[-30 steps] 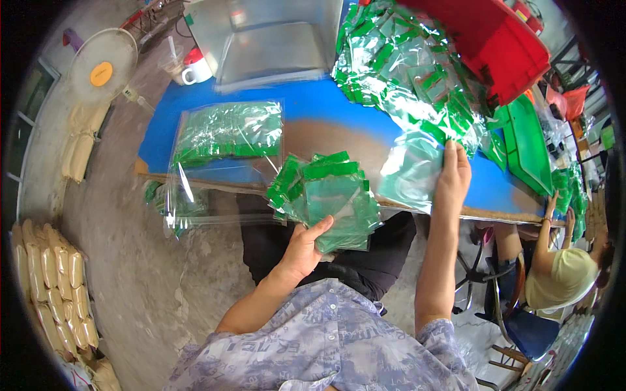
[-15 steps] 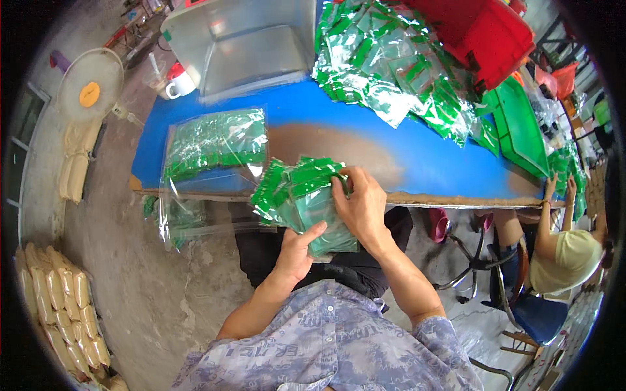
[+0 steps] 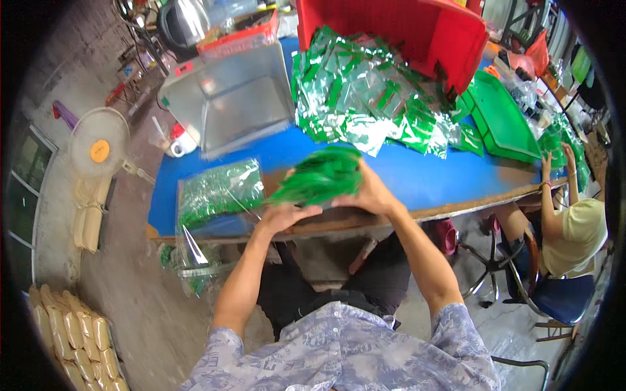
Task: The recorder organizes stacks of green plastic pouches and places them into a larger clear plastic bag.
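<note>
Between my two hands I hold a stack of green and clear plastic packets [image 3: 319, 174], blurred by motion, above the table's front edge. My left hand [image 3: 285, 215] grips its lower left side, thumb along the bottom. Around the right side wraps my right hand [image 3: 370, 192]. Just left of the stack lies a large clear plastic bag [image 3: 222, 189] with rows of the same green packets in it; its open end hangs over the edge. Beyond my hands a big loose heap of green and silvery packets [image 3: 372, 91] spills from a red bin [image 3: 456, 49].
On the blue table [image 3: 277, 146] stand a grey translucent tub [image 3: 241, 98], a white and red mug [image 3: 182, 142] and a green tray [image 3: 502, 117]. A co-worker [image 3: 570, 228] sits at the right, handling green packets. Tan filled bags [image 3: 75, 332] are piled on the floor at left.
The packets, fanned out over my lap before, are now gathered into a stack and raised over the table edge. Both hands moved up and forward, and my view has tilted further up.
</note>
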Demonstrator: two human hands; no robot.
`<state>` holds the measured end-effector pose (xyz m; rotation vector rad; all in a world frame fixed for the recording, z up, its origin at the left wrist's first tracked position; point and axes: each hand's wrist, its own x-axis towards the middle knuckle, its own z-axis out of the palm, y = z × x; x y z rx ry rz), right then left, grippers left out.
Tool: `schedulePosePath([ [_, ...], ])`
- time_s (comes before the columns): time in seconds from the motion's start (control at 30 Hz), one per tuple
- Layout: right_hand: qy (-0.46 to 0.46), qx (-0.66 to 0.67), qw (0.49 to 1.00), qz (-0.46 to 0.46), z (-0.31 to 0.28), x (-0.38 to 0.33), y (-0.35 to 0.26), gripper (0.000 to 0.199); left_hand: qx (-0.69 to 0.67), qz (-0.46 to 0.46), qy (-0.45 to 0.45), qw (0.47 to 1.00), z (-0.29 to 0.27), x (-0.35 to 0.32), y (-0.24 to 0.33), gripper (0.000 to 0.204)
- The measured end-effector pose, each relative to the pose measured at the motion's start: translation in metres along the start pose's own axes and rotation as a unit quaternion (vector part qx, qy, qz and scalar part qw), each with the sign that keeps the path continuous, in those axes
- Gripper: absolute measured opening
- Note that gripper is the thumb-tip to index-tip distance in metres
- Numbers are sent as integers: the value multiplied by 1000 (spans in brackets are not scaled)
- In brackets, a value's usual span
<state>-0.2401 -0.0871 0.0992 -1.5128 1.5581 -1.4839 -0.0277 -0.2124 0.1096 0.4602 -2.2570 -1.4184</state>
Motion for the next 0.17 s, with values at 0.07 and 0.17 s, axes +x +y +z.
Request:
schedulePosePath([
  [0.07,-20,-85,995,43,14,-3,10,96,-69,54,6,996,-3,12,-41,103],
  [0.17,16,-59,998,30,28,-1,10,97,-143,47,29,988,8,16,-41,110],
])
